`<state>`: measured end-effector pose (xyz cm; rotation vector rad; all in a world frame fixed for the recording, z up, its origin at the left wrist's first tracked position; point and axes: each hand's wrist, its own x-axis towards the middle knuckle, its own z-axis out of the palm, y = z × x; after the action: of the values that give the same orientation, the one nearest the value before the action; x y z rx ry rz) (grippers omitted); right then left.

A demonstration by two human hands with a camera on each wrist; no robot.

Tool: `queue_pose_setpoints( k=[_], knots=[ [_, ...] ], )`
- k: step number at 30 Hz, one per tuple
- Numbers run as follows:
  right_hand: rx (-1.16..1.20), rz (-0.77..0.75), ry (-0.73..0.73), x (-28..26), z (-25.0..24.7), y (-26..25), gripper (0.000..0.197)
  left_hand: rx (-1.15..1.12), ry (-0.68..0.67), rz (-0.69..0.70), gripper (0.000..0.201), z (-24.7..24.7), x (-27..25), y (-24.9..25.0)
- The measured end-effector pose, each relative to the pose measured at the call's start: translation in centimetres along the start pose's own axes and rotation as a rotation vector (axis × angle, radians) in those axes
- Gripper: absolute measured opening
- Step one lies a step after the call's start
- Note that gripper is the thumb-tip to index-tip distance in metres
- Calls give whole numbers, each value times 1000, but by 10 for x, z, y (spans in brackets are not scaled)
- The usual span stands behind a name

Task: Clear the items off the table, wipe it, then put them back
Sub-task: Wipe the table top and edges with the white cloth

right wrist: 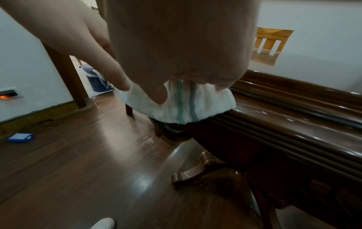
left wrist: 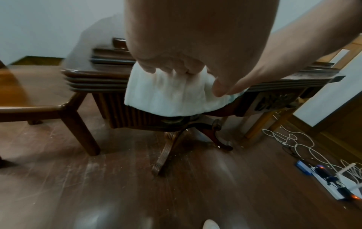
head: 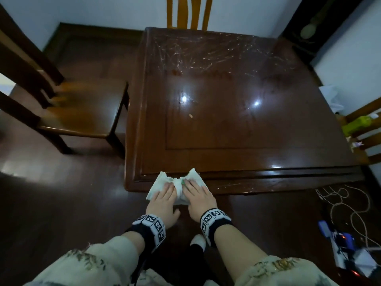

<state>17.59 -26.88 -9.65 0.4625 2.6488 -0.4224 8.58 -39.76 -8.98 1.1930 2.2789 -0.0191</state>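
A dark glossy wooden table (head: pixel 237 124) fills the head view, its top bare except for one small pale speck (head: pixel 190 116). A white cloth (head: pixel 159 181) with a green and a blue stripe (right wrist: pixel 207 102) is draped over the table's near edge. My left hand (head: pixel 162 200) and right hand (head: pixel 199 198) lie side by side on it, fingers straight, pressing it against the edge. In the left wrist view the cloth (left wrist: pixel 170 96) hangs below my left hand (left wrist: pixel 176 68). In the right wrist view it bunches under my right hand (right wrist: pixel 195 74).
A wooden chair (head: pixel 78 112) stands left of the table, another (head: pixel 189 13) behind it. A third chair at the right holds a green item (head: pixel 358 124) and white paper (head: pixel 329 96). White cables (head: pixel 340 203) and a blue device (head: pixel 338 238) lie on the floor right.
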Motion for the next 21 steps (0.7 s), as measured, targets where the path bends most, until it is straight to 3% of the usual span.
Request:
queue_pose_setpoints(
  k=[6,9,12,16,21],
  knots=[
    [44,73,57,-33,-4,67,64,1,-7,32,78,6,28,67],
    [116,229,105,-53,-1,99,65,-14,-21,33,83,8,40,93],
    [158,367,65,-65,-1,124,64,-22,-33,70,86,11,46,112],
    [231,401,70,-64,-5,125,61,-53,-8,99,83,12,49,123],
    [350,532,209,-52,-2,96,62,-271,85,142,60,-5,38,98]
  ],
)
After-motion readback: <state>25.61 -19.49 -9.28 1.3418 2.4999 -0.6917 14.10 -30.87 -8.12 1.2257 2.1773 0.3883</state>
